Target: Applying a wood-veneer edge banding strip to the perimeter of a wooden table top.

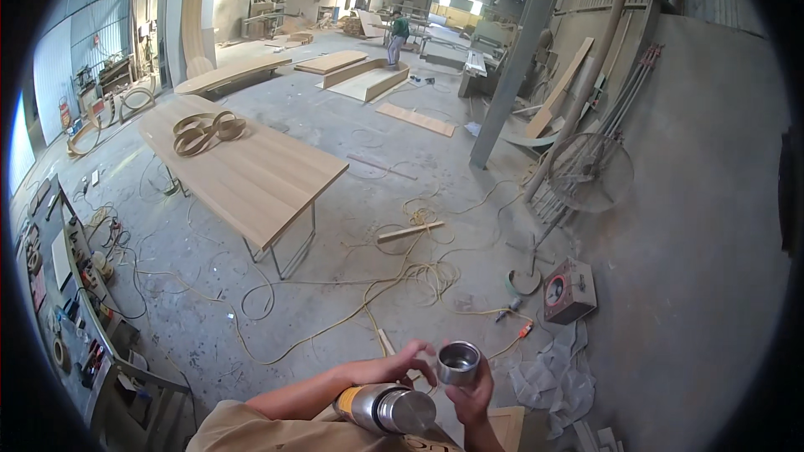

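Steel cup (459, 363) and steel flask (381, 407) at the wearer's torso, seen from above. The cup, between 5 and 6 o'clock, stands nearly upright with its mouth up; the fingers of the right hand (476, 396) grasp it from its 4 o'clock side. The left hand (404, 362), at 6 o'clock, has released fingers, loosely bent and just beside the cup's rim; none is seen closed on anything. Below that hand the flask lies tilted along the forearm against the shirt (255, 425), its flat metal end toward 4 o'clock. Handling, as judged: the cup is light, stiff and unlikely to break, though its smooth wall may slip; it is best held low around the side, with the rim left free. The flask is probably heavier, rigid and slick, and calls for a full wrap about its body. Containers: the cup's interior shows grey metal and a darker bottom, so whether liquid is present cannot be told; the flask's contents are hidden. At 4 o'clock, a box (578, 300) with a red ring on its face stands on the floor (335, 209), interior unseen.
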### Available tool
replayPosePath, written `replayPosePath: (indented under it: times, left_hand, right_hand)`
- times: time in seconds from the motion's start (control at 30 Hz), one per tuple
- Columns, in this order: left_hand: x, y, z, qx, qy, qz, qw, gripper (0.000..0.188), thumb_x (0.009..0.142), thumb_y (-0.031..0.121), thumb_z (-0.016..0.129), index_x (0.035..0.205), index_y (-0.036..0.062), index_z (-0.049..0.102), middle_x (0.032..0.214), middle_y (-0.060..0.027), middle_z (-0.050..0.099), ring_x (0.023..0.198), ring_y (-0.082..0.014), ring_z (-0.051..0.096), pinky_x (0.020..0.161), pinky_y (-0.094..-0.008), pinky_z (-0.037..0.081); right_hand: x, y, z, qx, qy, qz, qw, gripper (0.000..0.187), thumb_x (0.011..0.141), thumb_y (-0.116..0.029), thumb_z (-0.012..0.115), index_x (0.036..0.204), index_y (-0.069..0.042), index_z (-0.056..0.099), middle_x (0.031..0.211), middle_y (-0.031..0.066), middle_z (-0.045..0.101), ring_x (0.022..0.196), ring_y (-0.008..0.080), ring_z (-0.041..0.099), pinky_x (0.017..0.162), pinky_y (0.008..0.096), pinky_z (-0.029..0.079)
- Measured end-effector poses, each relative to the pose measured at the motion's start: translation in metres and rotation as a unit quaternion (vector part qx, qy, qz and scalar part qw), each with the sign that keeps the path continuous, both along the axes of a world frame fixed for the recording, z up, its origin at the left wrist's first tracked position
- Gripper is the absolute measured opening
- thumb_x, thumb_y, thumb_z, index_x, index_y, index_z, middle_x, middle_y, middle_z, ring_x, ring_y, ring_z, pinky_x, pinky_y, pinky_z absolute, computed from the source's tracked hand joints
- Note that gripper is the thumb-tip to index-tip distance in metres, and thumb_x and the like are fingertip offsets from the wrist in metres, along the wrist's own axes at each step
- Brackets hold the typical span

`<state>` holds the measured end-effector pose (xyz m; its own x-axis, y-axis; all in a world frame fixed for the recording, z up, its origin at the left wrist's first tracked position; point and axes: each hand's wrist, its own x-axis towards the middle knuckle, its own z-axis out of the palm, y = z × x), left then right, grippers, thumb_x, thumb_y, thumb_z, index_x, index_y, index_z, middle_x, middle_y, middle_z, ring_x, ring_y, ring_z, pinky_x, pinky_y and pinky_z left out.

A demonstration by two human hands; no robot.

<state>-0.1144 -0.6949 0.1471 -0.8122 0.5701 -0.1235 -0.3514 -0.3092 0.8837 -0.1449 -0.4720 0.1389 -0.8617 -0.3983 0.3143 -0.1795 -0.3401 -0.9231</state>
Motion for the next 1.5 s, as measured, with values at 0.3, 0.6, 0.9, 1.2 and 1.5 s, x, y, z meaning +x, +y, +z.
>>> replayPosePath:
  times: [0.3, 0.6, 0.9, 1.2, 1.5]
  left_hand:
    - [0.001, -0.002, 0.012, -0.037, -0.09, -0.114, 0.989, 0.063, 0.107, 0.063, 0.03, 0.127, 0.0104, 0.058, 0.104, -0.0095, 0.067, 0.084, -0.0103, 0.061, 0.077, -0.0287, 0.052]
    - [0.001, -0.013, 0.015, -0.195, 0.076, -0.029, 0.977, 0.059, 0.11, 0.047, 0.041, 0.146, 0.0009, 0.052, 0.137, -0.0114, 0.061, 0.123, -0.0173, 0.058, 0.109, -0.0299, 0.044]
    - [0.017, -0.016, 0.018, -0.029, -0.093, -0.007, 0.995, 0.051, 0.112, 0.043, 0.037, 0.134, 0.0029, 0.059, 0.13, -0.0068, 0.064, 0.115, -0.014, 0.06, 0.103, -0.0299, 0.048]
    - [0.002, -0.01, -0.015, -0.025, -0.025, -0.066, 0.997, 0.056, 0.111, 0.048, 0.037, 0.145, 0.0061, 0.053, 0.138, -0.0107, 0.059, 0.121, -0.0191, 0.058, 0.107, -0.0342, 0.045]
    - [0.0, -0.001, -0.003, -0.036, -0.05, -0.121, 0.991, 0.057, 0.11, 0.052, 0.037, 0.14, 0.0062, 0.053, 0.123, -0.0083, 0.064, 0.108, -0.0155, 0.06, 0.097, -0.0328, 0.049]
  right_hand:
    - [0.017, 0.02, 0.208, 0.27, 0.315, 0.213, 0.885, 0.054, 0.076, -0.013, 0.082, 0.122, -0.005, 0.054, 0.128, 0.0227, 0.06, 0.114, 0.0286, 0.064, 0.097, 0.0408, 0.053]
    - [0.023, -0.046, 0.272, 0.389, 0.489, 0.379, 0.683, 0.042, 0.089, -0.023, 0.069, 0.126, -0.008, 0.058, 0.135, 0.0143, 0.054, 0.118, 0.0346, 0.059, 0.09, 0.041, 0.055]
    - [0.033, -0.055, 0.242, 0.666, 0.431, 0.288, 0.537, 0.072, 0.092, -0.057, 0.063, 0.129, 0.003, 0.053, 0.102, 0.0264, 0.066, 0.078, 0.0381, 0.072, 0.065, 0.0467, 0.059]
    - [0.034, -0.072, 0.276, 0.745, 0.371, 0.364, 0.417, 0.077, 0.089, -0.063, 0.061, 0.123, 0.005, 0.056, 0.129, 0.0247, 0.06, 0.102, 0.0292, 0.069, 0.068, 0.0394, 0.057]
    - [0.02, -0.035, 0.242, 0.579, 0.511, 0.281, 0.57, 0.052, 0.088, -0.049, 0.066, 0.119, -0.008, 0.061, 0.113, 0.0185, 0.065, 0.097, 0.0285, 0.069, 0.065, 0.0378, 0.056]
